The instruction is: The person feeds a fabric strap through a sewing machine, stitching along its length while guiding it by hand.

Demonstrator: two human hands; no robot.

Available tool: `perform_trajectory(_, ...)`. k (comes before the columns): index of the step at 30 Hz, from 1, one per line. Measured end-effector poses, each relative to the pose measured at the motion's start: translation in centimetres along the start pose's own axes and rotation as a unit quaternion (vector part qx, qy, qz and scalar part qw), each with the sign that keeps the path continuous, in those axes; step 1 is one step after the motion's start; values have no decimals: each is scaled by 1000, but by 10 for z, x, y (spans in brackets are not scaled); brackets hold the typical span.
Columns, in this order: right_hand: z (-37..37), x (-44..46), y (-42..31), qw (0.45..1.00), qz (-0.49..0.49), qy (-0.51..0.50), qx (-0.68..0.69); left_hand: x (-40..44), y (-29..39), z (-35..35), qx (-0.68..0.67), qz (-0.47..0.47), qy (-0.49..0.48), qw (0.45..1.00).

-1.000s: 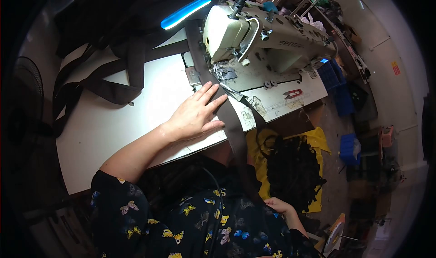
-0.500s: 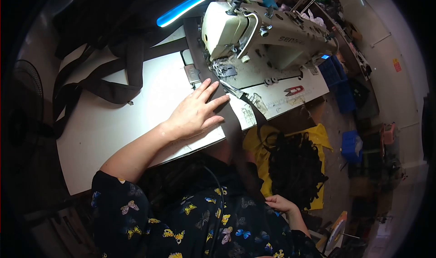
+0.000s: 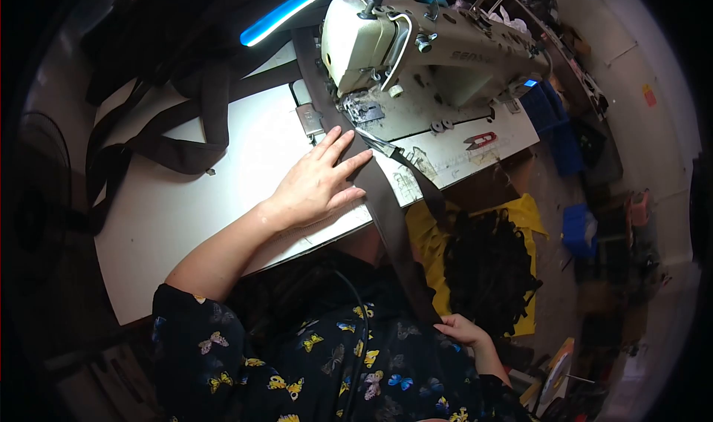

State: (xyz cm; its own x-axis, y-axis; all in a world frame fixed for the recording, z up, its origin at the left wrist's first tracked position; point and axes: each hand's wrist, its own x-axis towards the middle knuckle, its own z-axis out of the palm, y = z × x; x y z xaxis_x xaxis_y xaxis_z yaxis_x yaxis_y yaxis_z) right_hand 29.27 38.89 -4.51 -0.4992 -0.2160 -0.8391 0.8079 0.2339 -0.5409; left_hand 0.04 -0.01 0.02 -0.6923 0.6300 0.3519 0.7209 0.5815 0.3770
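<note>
My left hand [image 3: 318,181] lies flat on a dark fabric strip [image 3: 380,195], fingers spread, just in front of the sewing machine's [image 3: 445,54] needle area. The strip runs under the machine's left side, over the table's front edge and down toward my lap. At its lower end, my right hand [image 3: 462,330] pinches it between thumb and fingers beside my hip. A narrow dark band [image 3: 423,181] passes through a metal folder [image 3: 379,144] beside the presser foot and hangs off the edge. A metal block [image 3: 310,119] sits left of the strip.
Red-handled thread snips [image 3: 480,141] lie on the white table [image 3: 186,221]. Looped dark strips [image 3: 215,118] cover its left side. A blue-shelled lamp [image 3: 286,12] lights the work. Below right, a dark heap of bands [image 3: 490,273] rests on yellow cloth [image 3: 529,213]; blue bins [image 3: 578,230] stand farther right.
The strip between my hands has straightened and pulled tauter toward my right hand. My left hand stays nearly in place on it. The view has shifted slightly.
</note>
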Motion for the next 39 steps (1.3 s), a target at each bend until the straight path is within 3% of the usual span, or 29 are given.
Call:
perform_trajectory(5, 13, -7, -28, 999, -23, 10, 21, 0, -1, 1, 12, 7, 10, 1000)
perform_trajectory(11, 34, 17, -44, 991, -120, 48, 21, 1, 2, -3, 13, 6, 2, 1000)
perform_trajectory(14, 47, 32, -66, 960, -261, 99, 34, 1, 2, -2, 20, 7, 4, 1000)
perform_trajectory(15, 50, 37, -74, 960, -261, 99, 35, 1, 2, -2, 20, 8, 3, 1000)
perform_trajectory(19, 69, 49, -144, 897, -426, 111, -41, 1, 1, -1, 19, 8, 7, 1000)
perform_trajectory(24, 104, 43, -236, 832, -541, 82, 88, 2, 2, -4, 11, 0, -16, 1000)
perform_trajectory(29, 95, 29, -234, 837, -541, 79, 19, 2, 3, -4, 4, 1, -14, 1000)
perform_trajectory(32, 66, 28, -196, 921, -386, 10, 43, 2, 3, -3, 26, 7, -1, 1000)
perform_trajectory(35, 44, 36, -148, 913, -349, 38, -207, 2, 4, -3, 22, 8, -3, 1000)
perform_trajectory(37, 36, 47, -110, 946, -242, 15, -217, 2, 3, -2, 28, 10, -4, 1000)
perform_trajectory(39, 26, 66, -67, 952, -197, 35, -230, 2, 3, -2, 35, 13, -5, 999)
